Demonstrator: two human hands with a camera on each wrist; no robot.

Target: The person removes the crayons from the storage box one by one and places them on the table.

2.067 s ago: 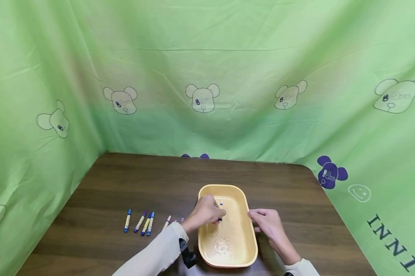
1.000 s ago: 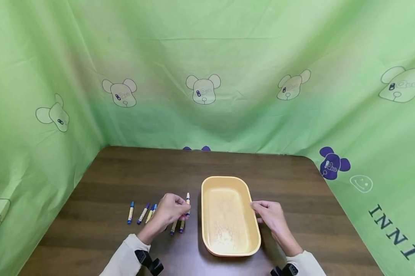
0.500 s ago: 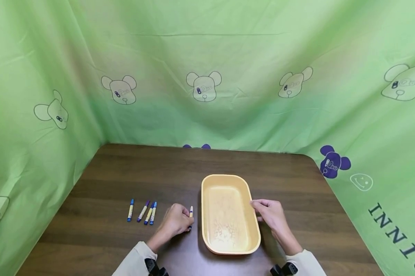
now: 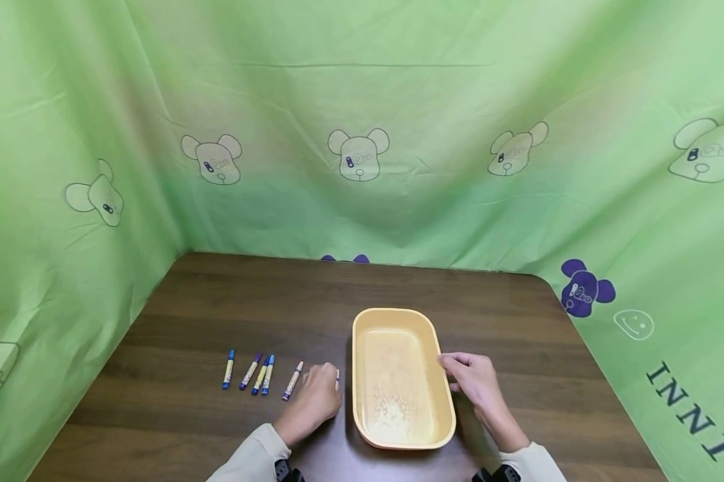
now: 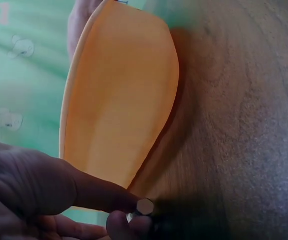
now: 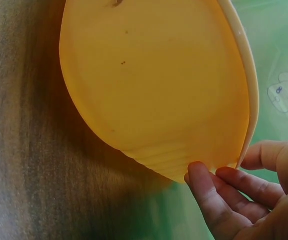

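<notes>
An empty yellow tray lies on the brown table. My right hand grips the tray's right rim; in the right wrist view its fingers curl against the tray's outer wall with the thumb over the rim. My left hand rests low on the table just left of the tray and pinches a small marker. The left wrist view shows that marker's end between finger and thumb beside the tray wall. Several blue-capped markers lie in a row left of the hand.
Green cloth printed with bear heads walls the table at the back and both sides. One marker lies close to my left hand's knuckles. Bare wood stretches behind the tray.
My left hand took a marker out of the tray, carried it left and lowered it to the table beside the tray. The right hand stayed on the rim.
</notes>
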